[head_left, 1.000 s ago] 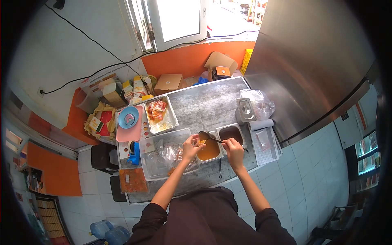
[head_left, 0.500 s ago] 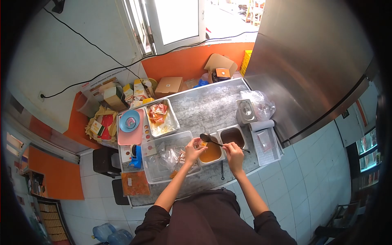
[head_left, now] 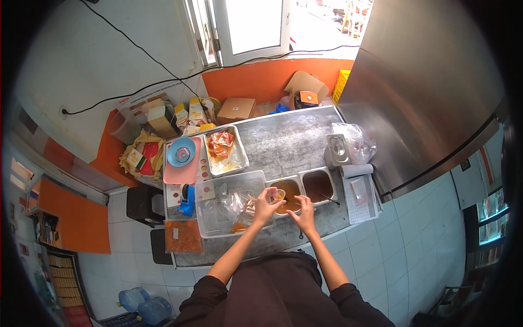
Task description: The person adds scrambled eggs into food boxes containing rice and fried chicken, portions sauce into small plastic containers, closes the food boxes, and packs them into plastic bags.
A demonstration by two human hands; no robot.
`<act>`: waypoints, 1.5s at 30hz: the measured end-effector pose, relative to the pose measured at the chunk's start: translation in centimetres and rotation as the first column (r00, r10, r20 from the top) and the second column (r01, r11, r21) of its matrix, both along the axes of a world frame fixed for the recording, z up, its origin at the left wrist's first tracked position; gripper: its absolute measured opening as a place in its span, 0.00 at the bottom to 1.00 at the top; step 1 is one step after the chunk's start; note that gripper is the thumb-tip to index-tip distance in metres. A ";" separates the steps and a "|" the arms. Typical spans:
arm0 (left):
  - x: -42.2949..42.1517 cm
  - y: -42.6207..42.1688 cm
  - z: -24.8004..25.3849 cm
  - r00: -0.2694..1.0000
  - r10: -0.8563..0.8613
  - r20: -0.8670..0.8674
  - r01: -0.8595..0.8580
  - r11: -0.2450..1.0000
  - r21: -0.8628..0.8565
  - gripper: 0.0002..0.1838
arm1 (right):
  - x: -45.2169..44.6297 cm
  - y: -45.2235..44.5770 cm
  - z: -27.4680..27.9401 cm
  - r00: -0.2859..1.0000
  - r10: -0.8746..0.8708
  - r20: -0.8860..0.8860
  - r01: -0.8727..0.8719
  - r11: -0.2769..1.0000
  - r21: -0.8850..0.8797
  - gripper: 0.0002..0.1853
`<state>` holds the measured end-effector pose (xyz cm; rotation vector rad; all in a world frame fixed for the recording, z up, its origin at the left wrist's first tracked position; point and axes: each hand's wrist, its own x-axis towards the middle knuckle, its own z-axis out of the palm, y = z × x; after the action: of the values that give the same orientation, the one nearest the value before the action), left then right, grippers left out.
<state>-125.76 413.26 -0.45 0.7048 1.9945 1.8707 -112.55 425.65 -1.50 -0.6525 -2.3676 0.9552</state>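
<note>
The left hand [head_left: 265,208] pinches a little cup [head_left: 279,195] over a metal pan [head_left: 301,188]; the right hand [head_left: 303,214] is spread near it. The gray table [head_left: 286,133] (all smudgy) stands on pale floor tiles [head_left: 362,245].

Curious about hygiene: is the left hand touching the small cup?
Touching: the head view shows the left hand holding the small cup between thumb and fingers.

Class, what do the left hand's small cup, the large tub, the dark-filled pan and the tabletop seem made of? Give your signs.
Small cup: likely clear plastic, see-through, though small in view.
Large tub: probably clear plastic; see-through walls, pale shiny edges.
Dark-filled pan: perhaps stainless steel; pale, smooth rim.
Tabletop: looks like scuffed metal; grey, patchy shine.
</note>
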 end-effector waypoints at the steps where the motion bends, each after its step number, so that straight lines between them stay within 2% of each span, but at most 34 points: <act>1: 0.3 -0.3 0.1 0.999 -0.048 -0.021 0.048 0.998 -0.034 0.34 | -1.0 -0.9 1.5 0.997 0.029 -0.076 -0.037 0.993 -0.111 0.22; 2: 0.8 -0.4 0.2 0.998 -0.037 -0.046 0.036 0.999 -0.029 0.34 | -1.6 -1.6 2.2 0.987 0.048 -0.153 -0.081 0.973 -0.218 0.20; 3: 1.4 -0.4 0.5 0.997 -0.026 -0.072 0.024 0.999 -0.022 0.34 | -2.3 -2.0 2.0 0.978 0.007 -0.209 -0.088 0.920 -0.382 0.12; 4: 2.1 -0.4 0.7 0.995 -0.013 -0.098 0.011 1.000 -0.014 0.35 | -2.3 -1.9 2.0 0.987 0.019 -0.160 -0.085 0.907 -0.413 0.10; 5: 2.8 -0.4 1.0 0.998 0.030 -0.057 -0.026 0.998 0.065 0.28 | -2.1 -1.6 1.9 0.993 0.035 -0.110 -0.081 0.893 -0.443 0.09; 6: 2.8 -0.7 -0.1 0.999 -0.010 0.033 0.007 0.997 0.076 0.25 | -2.0 -1.6 2.6 0.997 0.055 -0.061 -0.077 0.878 -0.472 0.07; 7: 2.5 -1.1 -1.5 0.991 -0.048 0.124 0.037 0.995 0.091 0.22 | -1.8 -1.9 3.5 0.989 0.066 -0.135 -0.112 0.925 -0.362 0.06; 8: 2.4 -1.6 -2.9 0.973 -0.085 0.214 0.063 0.992 0.108 0.19 | -1.5 -2.0 3.3 0.984 0.114 -0.137 -0.162 0.897 -0.412 0.06; 9: 2.7 -2.1 -2.5 0.984 -0.025 0.175 0.017 0.999 0.050 0.12 | -0.8 -1.7 3.1 0.977 0.162 -0.140 -0.209 0.862 -0.462 0.05; 10: 2.9 -2.6 -2.6 0.987 -0.040 0.159 0.037 0.999 0.022 0.11 | -0.2 -1.5 2.7 0.967 0.208 -0.145 -0.253 0.822 -0.510 0.05; 15: 5.1 -4.2 -1.9 0.992 -0.054 0.110 0.059 0.997 -0.042 0.06 | 2.9 -2.2 2.1 0.958 0.265 -0.112 -0.283 0.802 -0.526 0.05; 17: 6.4 -4.5 -1.5 0.998 -0.017 0.057 0.022 0.996 -0.083 0.04 | 3.8 -2.7 1.8 0.954 0.294 -0.062 -0.289 0.843 -0.454 0.05; 20: 8.0 -4.8 -1.2 0.995 -0.002 0.104 0.014 0.993 -0.118 0.04 | 4.4 -3.5 1.5 0.952 0.303 -0.036 -0.291 0.866 -0.407 0.05; 23: 9.2 -5.3 -1.1 0.991 -0.046 0.123 0.058 0.993 -0.099 0.04 | 4.6 -4.4 2.7 0.944 0.328 -0.027 -0.305 0.842 -0.445 0.06; 26: 9.6 -6.3 -1.3 0.990 -0.065 0.126 0.080 0.990 -0.116 0.04 | 5.0 -4.6 4.1 0.912 0.403 0.073 -0.351 0.861 -0.367 0.06; 31: 9.3 -8.0 -1.8 0.995 -0.007 0.099 0.027 0.979 -0.201 0.04 | 6.1 -4.1 2.3 0.858 0.507 0.081 -0.465 0.834 -0.298 0.04; 34: 9.1 -9.0 -3.8 0.985 -0.053 0.163 0.095 0.960 -0.265 0.08 | 6.4 -3.5 1.1 0.846 0.532 0.037 -0.510 0.828 -0.232 0.03; 35: 8.7 -9.5 -4.3 0.999 -0.034 0.029 0.043 0.925 -0.379 0.10 | 6.4 -3.2 0.8 0.851 0.523 0.051 -0.509 0.845 -0.165 0.03; 37: 6.9 -10.9 -5.3 0.969 -0.046 -0.242 -0.102 0.819 -0.564 0.13 | 6.9 -2.0 0.2 0.856 0.510 0.082 -0.488 0.850 -0.198 0.04; 38: 5.8 -11.8 -6.3 0.927 -0.069 -0.368 -0.186 0.769 -0.611 0.17 | 7.0 -1.3 -0.1 0.858 0.503 0.098 -0.476 0.853 -0.214 0.04; 40: 3.9 -13.6 -8.6 0.811 -0.061 -0.582 -0.378 0.705 -0.600 0.14 | 7.3 -0.3 -0.3 0.868 0.483 0.111 -0.456 0.866 -0.205 0.05; 43: 2.2 -16.2 -12.6 0.904 -0.273 -0.329 -0.116 0.583 -0.804 0.13 | 7.8 1.1 -1.8 0.871 0.478 0.111 -0.447 0.866 -0.223 0.04; 45: 1.1 -16.4 -13.2 0.871 -0.328 -0.365 -0.099 0.611 -0.785 0.11 | 8.1 1.8 -2.3 0.865 0.474 0.167 -0.439 0.874 -0.208 0.04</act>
<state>-124.71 396.88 -13.62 1.0255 2.6639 0.5560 -104.41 427.41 -3.79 -0.2515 -2.7236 1.3518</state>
